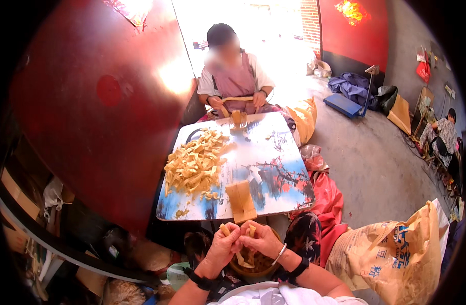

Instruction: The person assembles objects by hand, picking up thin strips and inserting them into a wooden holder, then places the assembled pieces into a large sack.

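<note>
Both hands are close together above a round bowl [275, 272] between my knees. My left hand [223, 249] is closed on a pale yellow strip [224, 230], whose end sticks out past the fingers. Pinched in my right hand [264, 241] is another yellow piece [251, 232]. Below the fingers a longer strip [245, 260] hangs over the bowl; which hand holds it I cannot tell. Just beyond my hands, a tan wooden block [240, 201] stands at the table's near edge. A heap of yellow strips [197, 162] lies on the left of the picture-topped table [273, 147].
Across the table a person [238, 81] holds a long yellow strip [238, 99] near a second tan block [237, 119]. A large tan sack [390, 254] lies to my right, beside red plastic [327, 198]. A blue platform scale [344, 104] stands farther back. Another person [442, 134] sits far right.
</note>
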Demonstrator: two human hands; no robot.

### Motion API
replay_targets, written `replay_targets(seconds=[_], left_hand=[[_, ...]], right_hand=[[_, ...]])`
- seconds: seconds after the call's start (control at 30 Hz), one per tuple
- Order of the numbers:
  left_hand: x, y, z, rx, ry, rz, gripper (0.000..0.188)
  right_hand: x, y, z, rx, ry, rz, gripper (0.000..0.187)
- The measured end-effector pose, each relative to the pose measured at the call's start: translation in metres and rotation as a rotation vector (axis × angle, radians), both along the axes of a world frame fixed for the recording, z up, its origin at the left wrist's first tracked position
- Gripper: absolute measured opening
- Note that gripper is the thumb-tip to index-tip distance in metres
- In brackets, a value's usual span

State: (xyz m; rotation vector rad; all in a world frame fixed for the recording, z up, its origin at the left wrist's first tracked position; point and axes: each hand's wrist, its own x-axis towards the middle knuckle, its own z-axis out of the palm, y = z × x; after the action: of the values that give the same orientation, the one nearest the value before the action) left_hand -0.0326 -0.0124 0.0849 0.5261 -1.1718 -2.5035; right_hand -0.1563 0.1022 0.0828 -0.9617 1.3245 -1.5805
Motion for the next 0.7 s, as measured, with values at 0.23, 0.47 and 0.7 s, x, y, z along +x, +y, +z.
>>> replay_targets(seconds=[0.23, 0.47, 0.7], left_hand=[[0.007, 0.010, -0.017, -0.023, -0.108, 0.031, 0.009], [0.000, 0.013, -0.019, -0.092, -0.129, 0.050, 0.008], [-0.005, 0.020, -0.019, -0.455, -0.216, 0.161, 0.008]], right_hand=[[0.009, 0.009, -0.021, -0.050, 0.056, 0.014, 0.011], [0.007, 0.008, -0.033, 0.025, 0.207, -0.163, 0.020], [0.007, 0.014, -0.033, 0.074, -0.239, -0.097, 0.016]])
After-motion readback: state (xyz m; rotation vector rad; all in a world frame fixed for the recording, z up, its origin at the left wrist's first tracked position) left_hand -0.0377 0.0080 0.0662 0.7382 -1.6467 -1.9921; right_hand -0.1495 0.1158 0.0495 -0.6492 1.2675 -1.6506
